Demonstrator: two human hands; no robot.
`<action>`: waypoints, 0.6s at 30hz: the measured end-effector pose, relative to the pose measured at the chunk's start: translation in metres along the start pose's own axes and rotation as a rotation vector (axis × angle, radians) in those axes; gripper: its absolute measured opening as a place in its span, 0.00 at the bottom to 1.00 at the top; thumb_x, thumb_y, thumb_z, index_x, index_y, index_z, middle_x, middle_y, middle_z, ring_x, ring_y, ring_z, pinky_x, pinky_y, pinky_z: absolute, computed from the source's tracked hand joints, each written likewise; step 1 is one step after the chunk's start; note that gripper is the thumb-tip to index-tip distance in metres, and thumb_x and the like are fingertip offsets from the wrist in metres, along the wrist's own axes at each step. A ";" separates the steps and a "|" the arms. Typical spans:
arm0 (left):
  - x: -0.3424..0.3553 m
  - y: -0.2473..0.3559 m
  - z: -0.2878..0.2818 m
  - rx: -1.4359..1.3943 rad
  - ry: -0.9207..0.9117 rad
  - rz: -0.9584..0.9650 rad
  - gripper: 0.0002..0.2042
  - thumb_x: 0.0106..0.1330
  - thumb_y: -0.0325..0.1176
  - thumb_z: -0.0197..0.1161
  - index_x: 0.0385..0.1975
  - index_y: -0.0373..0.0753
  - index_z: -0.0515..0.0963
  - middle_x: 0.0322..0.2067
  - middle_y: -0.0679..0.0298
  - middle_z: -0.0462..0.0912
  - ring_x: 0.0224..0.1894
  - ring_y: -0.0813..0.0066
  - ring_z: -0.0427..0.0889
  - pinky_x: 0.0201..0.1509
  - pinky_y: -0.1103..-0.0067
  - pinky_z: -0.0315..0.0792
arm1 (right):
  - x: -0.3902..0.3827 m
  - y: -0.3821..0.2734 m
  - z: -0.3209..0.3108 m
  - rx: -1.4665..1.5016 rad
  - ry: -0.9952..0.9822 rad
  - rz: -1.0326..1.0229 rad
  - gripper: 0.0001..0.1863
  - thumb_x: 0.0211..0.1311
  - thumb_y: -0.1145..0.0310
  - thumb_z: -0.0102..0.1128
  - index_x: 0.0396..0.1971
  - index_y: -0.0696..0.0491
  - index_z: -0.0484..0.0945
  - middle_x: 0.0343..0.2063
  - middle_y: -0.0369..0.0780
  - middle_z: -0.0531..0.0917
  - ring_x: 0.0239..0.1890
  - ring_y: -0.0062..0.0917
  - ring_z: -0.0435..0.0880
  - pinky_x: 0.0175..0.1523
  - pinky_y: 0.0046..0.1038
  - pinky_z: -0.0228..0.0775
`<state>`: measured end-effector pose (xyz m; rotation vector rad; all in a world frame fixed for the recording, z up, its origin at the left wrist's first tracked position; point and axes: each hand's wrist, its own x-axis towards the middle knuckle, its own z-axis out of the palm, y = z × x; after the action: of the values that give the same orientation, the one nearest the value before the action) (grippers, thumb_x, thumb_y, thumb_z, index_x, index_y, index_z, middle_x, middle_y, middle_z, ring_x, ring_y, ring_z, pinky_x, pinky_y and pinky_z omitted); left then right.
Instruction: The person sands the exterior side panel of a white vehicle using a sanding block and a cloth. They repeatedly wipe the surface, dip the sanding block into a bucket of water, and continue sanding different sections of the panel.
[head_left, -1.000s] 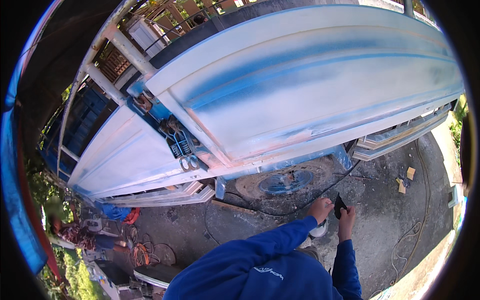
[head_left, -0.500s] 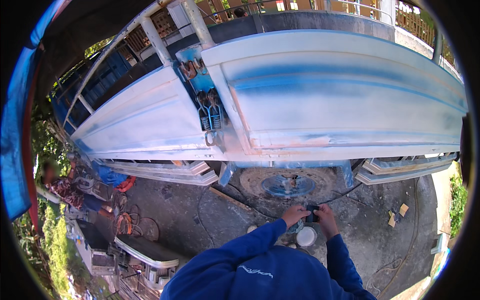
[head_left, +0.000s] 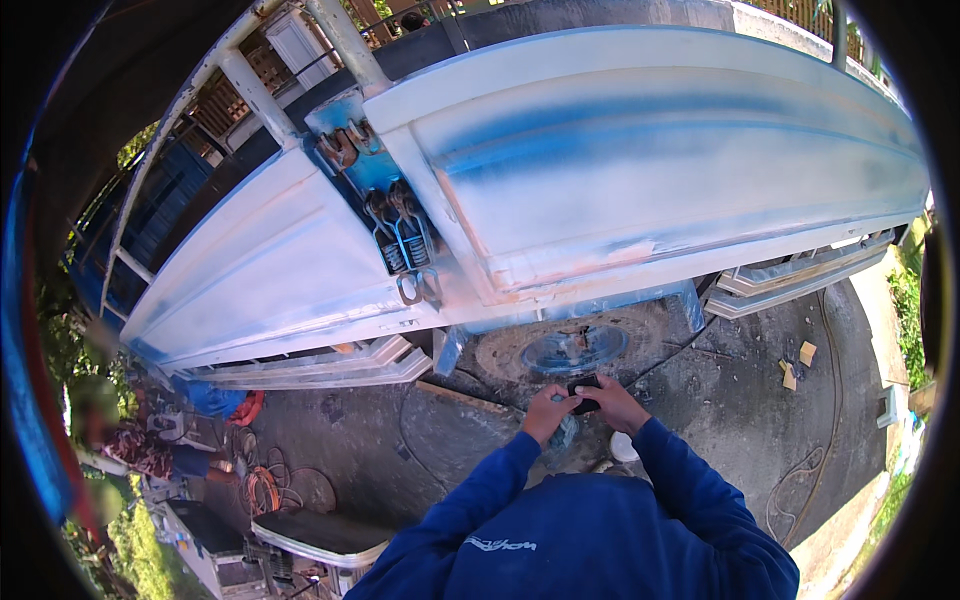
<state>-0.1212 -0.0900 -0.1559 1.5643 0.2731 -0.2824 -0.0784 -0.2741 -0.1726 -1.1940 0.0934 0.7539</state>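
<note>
Both my hands hold a small dark flat rectangular piece (head_left: 584, 393) in front of my body; its exact kind cannot be made out. My left hand (head_left: 546, 413) is closed on its left edge. Its other side is pinched by my right hand (head_left: 618, 405), with the fingertips of both hands close together. A crumpled grey-blue cloth or bag (head_left: 563, 437) lies below my left hand. A round white container (head_left: 623, 447) shows partly beside my right sleeve. Beyond my hands stands a truck wheel (head_left: 578, 350) with a blue, paint-dusted hub.
A truck's side panel (head_left: 650, 180), white with blue patches, spans the view above the wheel. Metal latches (head_left: 400, 225) hang on its post. Yellowish pads (head_left: 807, 353) and hoses lie on the concrete. At the left are another person (head_left: 135, 445) and a coiled orange cable (head_left: 262, 490).
The view has tilted and shifted. My hands have drawn closer together around the dark piece, and my right forearm now covers part of the white container.
</note>
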 end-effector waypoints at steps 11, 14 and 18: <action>-0.019 -0.103 -0.192 0.432 0.094 -0.093 0.16 0.66 0.47 0.68 0.39 0.39 0.84 0.30 0.63 0.85 0.34 0.70 0.84 0.42 0.69 0.76 | 0.073 -0.033 0.026 -1.025 0.477 -0.372 0.18 0.77 0.60 0.53 0.51 0.60 0.68 0.45 0.52 0.83 0.41 0.48 0.85 0.48 0.46 0.75; -0.049 -0.145 -0.251 0.493 0.210 -0.226 0.17 0.62 0.48 0.69 0.35 0.39 0.85 0.30 0.58 0.86 0.35 0.63 0.86 0.42 0.66 0.76 | 0.059 -0.154 0.135 -0.685 0.294 -0.463 0.18 0.76 0.59 0.54 0.48 0.61 0.68 0.42 0.49 0.84 0.36 0.34 0.86 0.41 0.37 0.76; -0.046 -0.201 -0.310 0.629 0.227 -0.237 0.16 0.59 0.47 0.68 0.33 0.38 0.85 0.31 0.53 0.87 0.37 0.53 0.86 0.43 0.63 0.76 | 0.066 -0.268 0.216 -0.422 0.369 -0.772 0.13 0.74 0.63 0.56 0.42 0.60 0.72 0.25 0.43 0.84 0.21 0.24 0.81 0.31 0.28 0.74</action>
<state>-0.2311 0.2224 -0.3251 2.1944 0.5902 -0.3998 0.0571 -0.0984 0.0988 -1.6112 -0.2264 -0.1423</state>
